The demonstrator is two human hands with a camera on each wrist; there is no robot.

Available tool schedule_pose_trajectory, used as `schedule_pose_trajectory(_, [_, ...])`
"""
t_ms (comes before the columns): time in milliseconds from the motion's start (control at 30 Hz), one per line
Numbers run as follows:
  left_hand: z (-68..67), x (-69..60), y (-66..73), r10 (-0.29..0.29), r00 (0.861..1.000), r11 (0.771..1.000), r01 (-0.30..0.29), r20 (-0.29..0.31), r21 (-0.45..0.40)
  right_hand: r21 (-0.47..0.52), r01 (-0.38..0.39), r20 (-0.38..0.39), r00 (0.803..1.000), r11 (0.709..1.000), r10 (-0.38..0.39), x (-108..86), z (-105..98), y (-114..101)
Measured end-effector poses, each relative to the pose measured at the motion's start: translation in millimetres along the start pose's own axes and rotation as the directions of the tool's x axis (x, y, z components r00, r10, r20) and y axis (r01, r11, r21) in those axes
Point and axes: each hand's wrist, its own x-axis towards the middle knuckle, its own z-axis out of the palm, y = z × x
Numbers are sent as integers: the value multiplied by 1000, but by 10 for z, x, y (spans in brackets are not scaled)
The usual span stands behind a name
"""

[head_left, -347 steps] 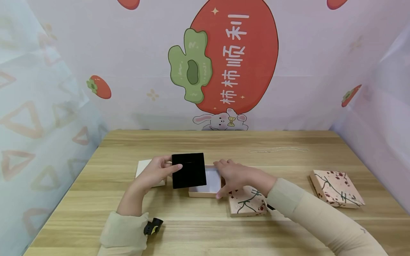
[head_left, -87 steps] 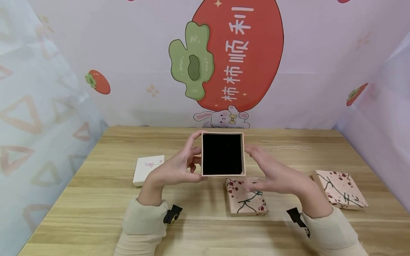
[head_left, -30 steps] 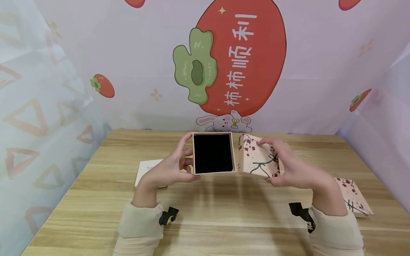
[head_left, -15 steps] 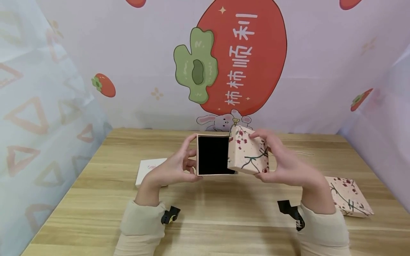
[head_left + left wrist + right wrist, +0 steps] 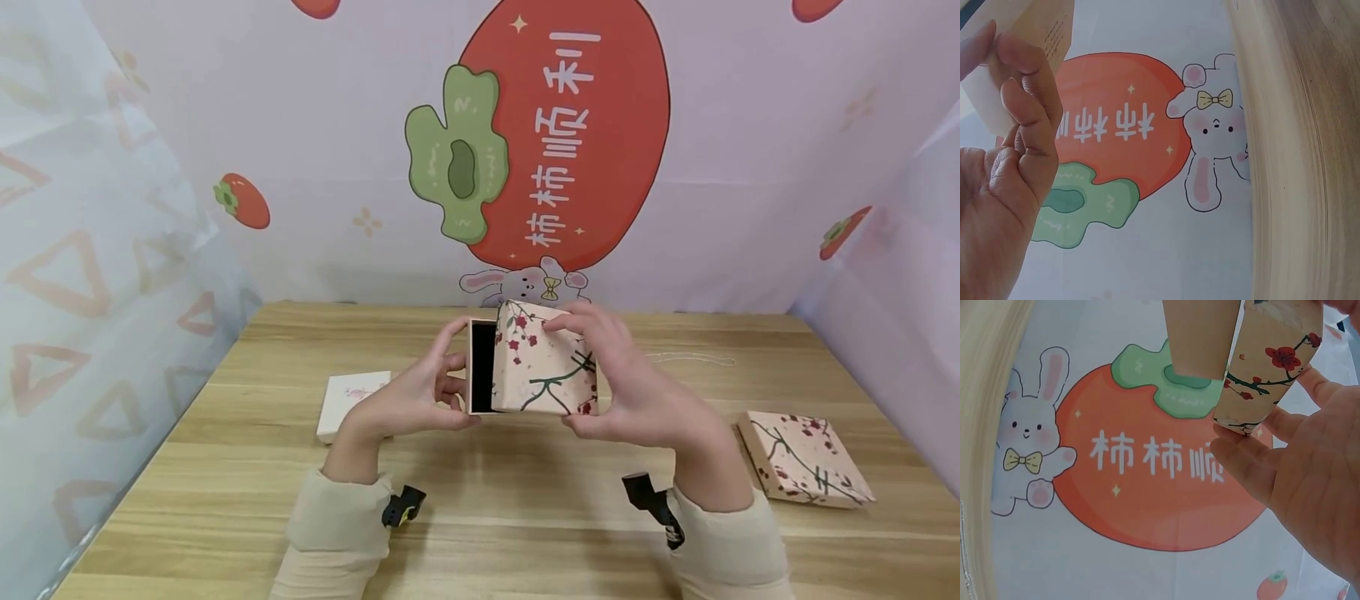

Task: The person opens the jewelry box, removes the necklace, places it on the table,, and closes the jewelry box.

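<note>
My left hand (image 5: 408, 396) grips a square cardboard jewelry box base (image 5: 482, 367) by its left side, raised above the table. A black pad lines the base's inside. My right hand (image 5: 637, 396) holds the matching lid (image 5: 543, 358), pink with red plum blossoms and dark branches, by its right edges. The lid overlaps most of the base's open face in the head view and is slightly tilted; only a strip of black shows at the left. In the right wrist view the lid (image 5: 1266, 369) stands beside the plain base (image 5: 1204, 337), a thin gap between them.
A small white box (image 5: 352, 400) sits on the wooden table (image 5: 487, 533) to the left. Another blossom-patterned box (image 5: 810, 458) lies at the right. A thin silvery chain necklace (image 5: 690, 358) stretches out near the back. A printed backdrop (image 5: 315, 150) rises behind the table.
The black pad was first in my left hand and now lies inside the base. My right hand has lifted the lid from the table and moved it left over the base.
</note>
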Motion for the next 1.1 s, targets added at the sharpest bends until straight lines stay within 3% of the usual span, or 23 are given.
schedule_pose_trajectory(333, [33, 28, 37, -19, 1000, 1000, 19, 20, -12, -118, -41, -2, 999, 992, 42, 61, 77, -151])
schedule_pose_trajectory(800, [46, 24, 27, -39, 999, 999, 40, 32, -24, -155, -20, -1, 1000, 988, 20, 69, 127, -185])
schedule_pose_trajectory(1100, [46, 36, 22, -21, 999, 999, 22, 45, -29, -159, -10, -1, 1000, 987, 10, 70, 149, -168])
